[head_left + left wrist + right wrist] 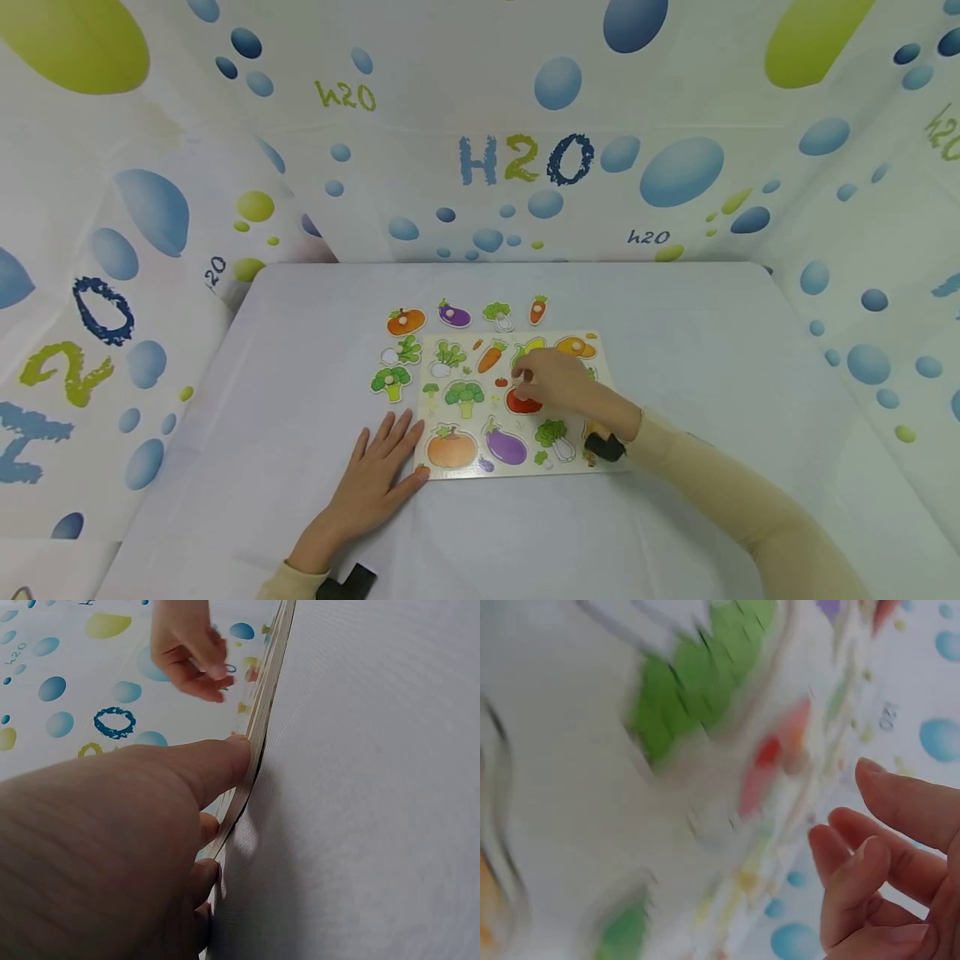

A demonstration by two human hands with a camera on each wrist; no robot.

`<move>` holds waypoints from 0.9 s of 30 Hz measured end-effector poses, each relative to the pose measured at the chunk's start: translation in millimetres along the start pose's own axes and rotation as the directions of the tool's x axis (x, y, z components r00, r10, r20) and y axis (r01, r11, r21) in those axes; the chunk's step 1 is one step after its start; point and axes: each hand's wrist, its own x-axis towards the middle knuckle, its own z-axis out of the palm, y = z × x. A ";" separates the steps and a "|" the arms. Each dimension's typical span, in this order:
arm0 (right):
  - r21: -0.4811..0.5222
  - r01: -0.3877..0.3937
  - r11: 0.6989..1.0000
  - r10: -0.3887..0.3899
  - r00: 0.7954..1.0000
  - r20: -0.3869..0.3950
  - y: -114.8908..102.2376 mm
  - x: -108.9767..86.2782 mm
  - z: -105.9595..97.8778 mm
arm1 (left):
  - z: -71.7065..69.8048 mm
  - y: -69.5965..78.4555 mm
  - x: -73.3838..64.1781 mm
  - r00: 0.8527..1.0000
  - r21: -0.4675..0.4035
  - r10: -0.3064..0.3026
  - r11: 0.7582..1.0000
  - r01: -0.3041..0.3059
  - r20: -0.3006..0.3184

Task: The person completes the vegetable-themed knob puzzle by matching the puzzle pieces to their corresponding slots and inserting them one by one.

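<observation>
The wooden vegetable puzzle board (pixel 525 472) lies flat on the white-covered table (pixel 697 350), its printed side up. The left hand (pixel 378 475) rests at the near left corner of the board, palm down, fingers extended and spread, with the thumb touching the board's edge and the other fingers lying along the left side. The right hand (pixel 551 379) is positioned over the right half of the board, at the tomato (pixel 523 407), which it partly covers. Its fingers are loosely bent, with a gap between the thumb and forefinger; no piece is visible between them in the right wrist view. Contact between these fingers and the tomato cannot be determined. Six loose puzzle pieces surround the board. Along the far side, from left to right, lie the pumpkin piece (pixel 406 322), the eggplant piece (pixel 454 314), the leafy cabbage piece (pixel 497 315) and the carrot piece (pixel 537 309). Beside the left edge lie the turnip piece (pixel 401 351) and, nearer, the broccoli piece (pixel 391 382). On the board, the near row shows a pumpkin picture (pixel 452 450) at left, an eggplant picture (pixel 506 447) at centre and a cabbage picture (pixel 556 439) to the right. A backdrop (pixel 420 167) printed with bubbles and H2O lettering stands beyond the table.
</observation>
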 end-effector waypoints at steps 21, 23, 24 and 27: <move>0.142 -0.246 0.959 0.258 0.964 -0.071 76.7 84.6 -37.3 | -0.7 3.5 -0.2 1.000 0.004 0.011 1.000 -0.011 -0.022; 0.137 -0.253 0.958 0.264 0.962 -0.064 77.9 87.4 -34.2 | -0.4 2.9 0.1 1.000 0.007 0.007 1.000 -0.006 -0.017; 0.134 -0.254 0.958 0.264 0.962 -0.066 78.0 88.6 -33.0 | -0.1 2.3 0.1 1.000 0.009 0.005 1.000 -0.005 -0.017; 0.125 -0.252 0.960 0.262 0.962 -0.071 77.4 91.5 -31.0 | 0.6 0.8 0.3 1.000 0.013 -0.003 1.000 0.003 -0.012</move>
